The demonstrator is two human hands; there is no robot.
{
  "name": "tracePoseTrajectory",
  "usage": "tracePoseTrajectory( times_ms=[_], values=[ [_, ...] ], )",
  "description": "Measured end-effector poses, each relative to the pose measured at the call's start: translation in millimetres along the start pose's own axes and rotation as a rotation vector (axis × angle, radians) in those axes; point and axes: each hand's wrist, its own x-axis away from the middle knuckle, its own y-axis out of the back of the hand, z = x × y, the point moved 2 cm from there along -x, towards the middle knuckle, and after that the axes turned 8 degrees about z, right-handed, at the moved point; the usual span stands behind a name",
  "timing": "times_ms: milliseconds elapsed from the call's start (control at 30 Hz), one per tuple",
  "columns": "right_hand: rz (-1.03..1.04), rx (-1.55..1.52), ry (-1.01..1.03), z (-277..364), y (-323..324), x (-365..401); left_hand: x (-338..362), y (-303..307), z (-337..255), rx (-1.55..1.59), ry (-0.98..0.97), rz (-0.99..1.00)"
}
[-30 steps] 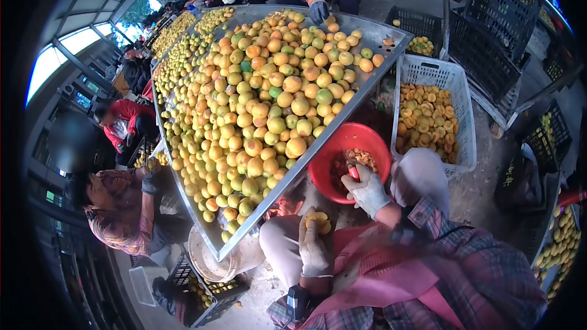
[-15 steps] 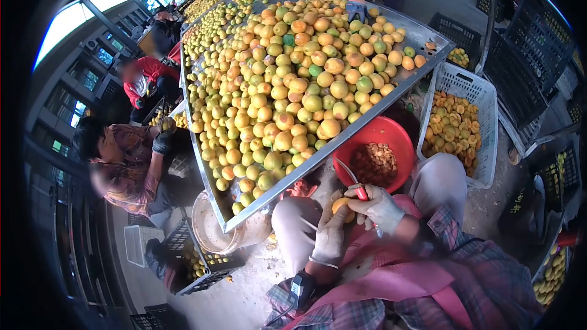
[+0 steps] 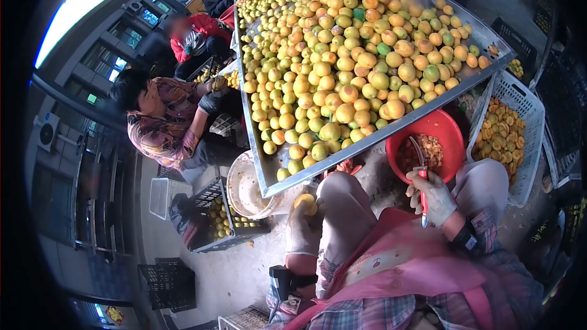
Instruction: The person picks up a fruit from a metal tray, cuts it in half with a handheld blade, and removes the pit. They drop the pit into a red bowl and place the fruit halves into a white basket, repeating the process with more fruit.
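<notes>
My left hand (image 3: 303, 229), in a pale glove, is closed on a yellow-orange apricot (image 3: 307, 205) beside my left knee, near the rim of a white bucket (image 3: 246, 192). In my gloved right hand (image 3: 438, 197) is a red-handled curved knife (image 3: 423, 177). Its blade points up over the red basin (image 3: 451, 123), where apricot pits (image 3: 431, 150) lie. Beyond both hands a metal-edged table (image 3: 367, 148) bears a big heap of whole apricots (image 3: 342, 73).
A white crate (image 3: 527, 99) of split apricots stands right of the basin. Left of the bucket are a black crate (image 3: 211, 238) with fruit and a clear bin (image 3: 166, 197). A person in a patterned shirt (image 3: 162, 125) sits at the table's left; another person works across it.
My hands have moved apart: the left went left toward the bucket with the apricot, the right went right with the knife, now by the basin. The camera view has shifted leftward.
</notes>
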Motion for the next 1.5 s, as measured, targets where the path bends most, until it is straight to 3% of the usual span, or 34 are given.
tracePoseTrajectory(
  times_ms=[67, 100, 167, 233, 300, 333, 367, 400, 500, 567, 633, 800, 867, 933, 967, 1033, 1133, 1333, 1367, 1433, 1500],
  values=[
    [-0.011, -0.005, -0.003, -3.4, 0.7, -2.4, 1.9, 17.2, -7.7, 0.044, -0.035, -0.059],
    [-0.002, 0.004, -0.019, -5.2, -0.3, -4.8, -7.4, 46.2, -3.6, -0.388, -0.24, 0.012],
    [-0.003, -0.01, -0.036, -13.3, 2.0, -8.0, -8.0, 59.0, -9.8, 0.057, -0.098, 0.008],
    [-0.013, 0.012, -0.098, -6.1, -4.1, -4.9, 1.6, 35.8, -11.6, -0.012, -0.064, -0.093],
    [0.095, -0.036, -0.053, -14.4, -2.3, -6.9, 4.1, 19.9, -11.1, 0.012, -0.027, 0.14],
    [0.14, -0.008, -0.037, -15.4, -4.9, -5.3, 5.8, 5.9, -1.8, -0.442, -0.224, 0.097],
    [0.194, 0.025, -0.028, -14.6, -9.4, -5.5, 0.6, 3.2, 1.4, -0.115, -0.091, 0.121],
    [0.213, 0.056, -0.112, 0.7, -20.1, 3.6, 5.6, -19.4, 7.3, -0.149, -0.031, 0.182],
    [0.274, -0.018, -0.064, 4.3, -31.7, 9.9, 16.7, -76.4, 45.2, -0.337, 0.128, 0.365],
    [0.262, -0.024, -0.071, 9.2, -31.0, 12.0, 22.2, -111.5, 67.3, -0.282, 0.309, 0.633],
    [0.277, -0.048, -0.041, 4.9, -21.3, 11.7, 28.7, -134.1, 84.0, -0.413, 0.296, 0.57],
    [0.123, -0.437, -0.029, 39.4, 22.9, 28.3, 25.6, -149.4, 92.1, -0.228, 0.373, 0.601],
    [-0.018, -0.583, 0.184, 59.7, 51.2, 40.8, 15.5, -141.4, 90.8, -0.251, 0.376, 0.619],
    [0.028, -0.81, 0.387, 77.3, 91.9, 48.2, -1.0, -125.3, 92.0, -0.231, 0.393, 0.658],
    [-0.198, -0.841, 0.467, 80.4, 105.8, 47.8, -10.4, -116.0, 92.8, -0.228, 0.391, 0.659],
    [-0.331, -0.826, 0.467, 79.2, 115.6, 47.5, -17.9, -117.8, 94.3, -0.179, 0.459, 0.668],
    [-0.329, -0.685, 0.314, 84.0, 90.9, 34.3, -20.9, -115.2, 101.5, -0.155, 0.458, 0.558],
    [-0.242, 0.403, 0.228, 103.2, 17.5, -38.9, -19.1, -101.5, 111.7, -0.046, 0.536, 0.474],
    [-0.346, 0.82, 0.41, 88.4, 23.1, -72.6, -17.3, -100.5, 111.6, -0.064, 0.531, 0.465],
    [-0.374, 1.001, 0.706, 85.8, 7.4, -103.8, -15.4, -90.4, 111.0, -0.051, 0.508, 0.471],
    [-0.324, 1.144, 0.644, 86.7, -1.5, -121.5, -13.3, -84.4, 108.9, -0.034, 0.485, 0.471]
  ],
)
